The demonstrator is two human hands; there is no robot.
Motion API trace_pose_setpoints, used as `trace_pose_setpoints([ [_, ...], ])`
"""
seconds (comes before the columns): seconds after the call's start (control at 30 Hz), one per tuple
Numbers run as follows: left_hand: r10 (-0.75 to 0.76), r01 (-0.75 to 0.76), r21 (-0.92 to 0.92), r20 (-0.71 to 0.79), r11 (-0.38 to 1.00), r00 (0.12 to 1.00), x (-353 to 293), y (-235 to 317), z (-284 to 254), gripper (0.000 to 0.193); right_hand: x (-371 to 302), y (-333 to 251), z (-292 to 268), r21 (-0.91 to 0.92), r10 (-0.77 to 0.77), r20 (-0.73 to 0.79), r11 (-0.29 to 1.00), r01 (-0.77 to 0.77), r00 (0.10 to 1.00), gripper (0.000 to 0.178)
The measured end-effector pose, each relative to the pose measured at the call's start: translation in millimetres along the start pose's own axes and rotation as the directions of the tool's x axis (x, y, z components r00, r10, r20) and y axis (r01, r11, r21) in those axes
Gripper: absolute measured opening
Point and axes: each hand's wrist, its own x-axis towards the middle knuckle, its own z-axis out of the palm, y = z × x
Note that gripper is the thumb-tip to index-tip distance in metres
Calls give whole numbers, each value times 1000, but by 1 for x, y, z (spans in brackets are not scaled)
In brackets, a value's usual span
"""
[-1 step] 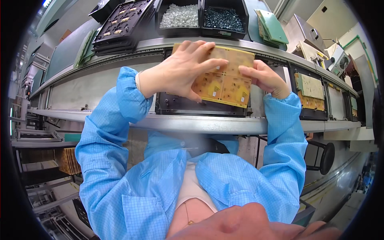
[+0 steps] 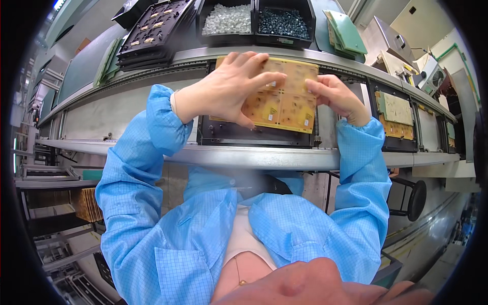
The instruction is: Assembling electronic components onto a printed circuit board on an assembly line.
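Note:
A yellow printed circuit board [image 2: 295,108], marked in several panels, lies over a black tray-like fixture [image 2: 223,133] on the conveyor. My left hand [image 2: 231,86] rests across the board's left part. Its fingers are spread, with some fingertips near the far edge and the thumb low toward the near side. At the board's right edge, my right hand [image 2: 339,96] pinches it between thumb and fingers. The board's left end is partly hidden by my left hand, so I cannot tell whether it sits flat in the fixture.
Behind the rail stand a bin of white parts [image 2: 227,21] and a bin of dark parts [image 2: 283,24]. Stacked black trays [image 2: 152,35] lie left of them, green sheets [image 2: 346,33] right. Another fixture with boards [image 2: 394,114] sits farther right. A metal rail [image 2: 254,157] runs in front.
The board has shifted slightly to the left and its right end has come a little away from me. My right hand's fingers have moved slightly at its edge; my left hand has barely moved.

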Motion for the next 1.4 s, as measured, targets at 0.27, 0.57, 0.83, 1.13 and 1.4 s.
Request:
trace_pose_setpoints([
  [0.27, -123, 124, 5, 176, 992, 977, -10, -21, 17, 113, -8, 13, -14, -71, -160, -150, 986, 151, 976, 44],
  [0.57, -114, 110, 30, 188, 993, 976, -12, -28, 36, 116, -18, 16, -7, -101, -137, -149, 987, 122, 979, 36],
  [0.83, -81, 77, 25, 220, 997, 972, -15, -29, 42, 116, -22, 27, 6, -289, -216, -197, 945, 154, 956, 26],
  [1.13, -252, 260, 36, -144, 965, 957, -78, -33, 29, 39, -39, 36, 65, -913, -660, 90, 245, 327, 746, 21],
  [1.4, -136, 116, -149, -134, 982, 982, -103, -7, 26, 32, -64, 23, 54, -944, -645, 129, 152, 293, 753, 24],
])
